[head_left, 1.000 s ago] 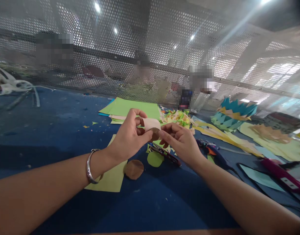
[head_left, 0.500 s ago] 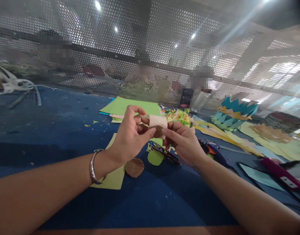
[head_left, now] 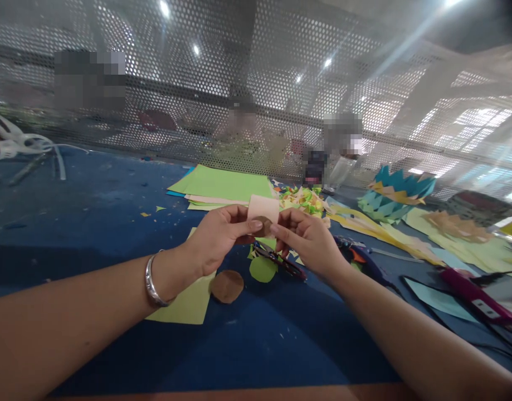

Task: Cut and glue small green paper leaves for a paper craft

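Between both hands is a cream piece of paper (head_left: 263, 206), with a small brown paper disc (head_left: 263, 225) pressed against its lower front. My left hand (head_left: 219, 234) pinches the disc and paper from the left, thumb in front. My right hand (head_left: 306, 238) pinches the same pieces from the right, its fingers partly hidden behind. Below them on the blue table lie a pair of scissors (head_left: 291, 267), a green paper circle (head_left: 263, 269) and a larger brown paper circle (head_left: 227, 287). A yellow-green sheet (head_left: 189, 303) lies partly under my left wrist.
Behind my hands are stacked coloured sheets (head_left: 226, 181) and a pile of paper scraps (head_left: 303, 199). To the right lie a glue gun (head_left: 370, 262), a purple power strip (head_left: 479, 295) with cables, and teal zigzag-edged paper crowns (head_left: 400, 192). A perforated screen (head_left: 272, 83) runs along the back.
My left fingers have drawn in closer around the paper, and the left index finger is lowered. The cream paper now faces me more upright. The view has shifted slightly.
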Action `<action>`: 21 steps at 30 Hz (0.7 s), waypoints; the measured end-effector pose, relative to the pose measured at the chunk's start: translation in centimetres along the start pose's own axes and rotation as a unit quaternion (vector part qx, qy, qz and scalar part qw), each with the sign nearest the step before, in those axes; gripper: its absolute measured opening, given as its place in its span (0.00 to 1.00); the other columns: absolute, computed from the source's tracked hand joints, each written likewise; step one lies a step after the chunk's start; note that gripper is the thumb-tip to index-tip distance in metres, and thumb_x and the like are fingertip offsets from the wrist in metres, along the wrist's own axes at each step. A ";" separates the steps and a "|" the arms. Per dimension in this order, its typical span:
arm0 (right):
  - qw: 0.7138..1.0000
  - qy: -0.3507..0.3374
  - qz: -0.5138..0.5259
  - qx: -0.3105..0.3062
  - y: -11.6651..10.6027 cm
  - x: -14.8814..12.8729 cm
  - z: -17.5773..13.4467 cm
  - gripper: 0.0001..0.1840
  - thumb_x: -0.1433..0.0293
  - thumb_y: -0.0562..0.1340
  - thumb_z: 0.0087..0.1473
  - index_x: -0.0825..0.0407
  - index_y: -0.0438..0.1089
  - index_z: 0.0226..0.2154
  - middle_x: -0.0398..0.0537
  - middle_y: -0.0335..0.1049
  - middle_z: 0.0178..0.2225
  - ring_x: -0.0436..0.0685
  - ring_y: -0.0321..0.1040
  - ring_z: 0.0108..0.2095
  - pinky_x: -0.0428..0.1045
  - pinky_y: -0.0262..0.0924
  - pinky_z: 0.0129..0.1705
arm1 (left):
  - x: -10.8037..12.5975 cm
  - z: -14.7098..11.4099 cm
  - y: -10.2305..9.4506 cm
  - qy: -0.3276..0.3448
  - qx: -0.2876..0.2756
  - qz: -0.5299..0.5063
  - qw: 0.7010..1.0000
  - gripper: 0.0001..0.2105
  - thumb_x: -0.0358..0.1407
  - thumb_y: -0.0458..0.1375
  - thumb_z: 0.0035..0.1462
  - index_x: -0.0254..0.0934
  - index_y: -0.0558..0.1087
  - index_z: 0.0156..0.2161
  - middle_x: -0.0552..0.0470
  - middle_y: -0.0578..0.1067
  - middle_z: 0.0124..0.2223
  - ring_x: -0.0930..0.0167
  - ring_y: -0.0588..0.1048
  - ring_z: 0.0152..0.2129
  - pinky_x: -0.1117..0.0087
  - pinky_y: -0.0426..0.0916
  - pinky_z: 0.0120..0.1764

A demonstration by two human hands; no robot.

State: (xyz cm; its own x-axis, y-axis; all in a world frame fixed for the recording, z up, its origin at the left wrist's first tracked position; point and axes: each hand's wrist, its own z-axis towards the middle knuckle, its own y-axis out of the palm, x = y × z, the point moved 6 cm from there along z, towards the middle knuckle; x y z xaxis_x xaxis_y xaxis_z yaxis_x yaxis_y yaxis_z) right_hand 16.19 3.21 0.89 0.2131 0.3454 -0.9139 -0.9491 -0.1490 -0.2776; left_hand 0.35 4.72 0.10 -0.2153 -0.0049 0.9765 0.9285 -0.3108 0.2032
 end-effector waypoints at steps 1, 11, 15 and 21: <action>1.000 -0.002 -0.024 -0.009 0.0 0.1 0.0 0.15 0.57 0.68 0.54 0.51 0.67 0.33 0.39 0.67 0.25 0.50 0.68 0.21 0.46 0.64 0.23 | 0.0 0.1 -0.2 0.002 0.006 0.011 1.000 0.09 0.34 0.69 0.50 0.36 0.78 0.39 0.48 0.80 0.41 0.70 0.78 0.35 0.71 0.69 0.36; 0.999 -0.007 -0.044 -0.029 0.3 0.6 0.0 0.13 0.59 0.66 0.57 0.50 0.67 0.32 0.39 0.66 0.24 0.51 0.68 0.22 0.47 0.63 0.24 | -0.4 -0.1 0.3 -0.008 -0.024 0.045 0.999 0.09 0.32 0.68 0.51 0.35 0.76 0.38 0.48 0.80 0.38 0.70 0.78 0.35 0.71 0.68 0.37; 1.000 -0.001 -0.021 -0.023 0.3 0.6 0.0 0.14 0.60 0.67 0.55 0.50 0.65 0.31 0.37 0.64 0.22 0.51 0.68 0.21 0.47 0.62 0.24 | -0.2 -0.3 0.8 0.002 -0.045 0.012 0.999 0.08 0.30 0.68 0.51 0.35 0.78 0.38 0.48 0.80 0.38 0.71 0.77 0.33 0.71 0.68 0.39; 1.000 -0.006 -0.023 -0.018 0.3 0.3 -0.1 0.13 0.60 0.67 0.56 0.51 0.65 0.31 0.37 0.65 0.22 0.50 0.67 0.21 0.47 0.61 0.24 | -0.4 -0.3 0.8 -0.001 -0.053 0.015 0.998 0.08 0.32 0.68 0.51 0.37 0.81 0.38 0.50 0.81 0.37 0.73 0.74 0.29 0.72 0.66 0.35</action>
State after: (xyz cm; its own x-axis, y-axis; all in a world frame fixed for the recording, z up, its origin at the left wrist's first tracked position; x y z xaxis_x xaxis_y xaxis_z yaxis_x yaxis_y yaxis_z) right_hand 16.00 3.21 0.53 0.2540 0.3639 -0.8961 -0.9290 -0.1661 -0.3308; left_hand 1.04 4.20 -0.14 -0.1879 -0.0128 0.9821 0.8970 -0.4096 0.1662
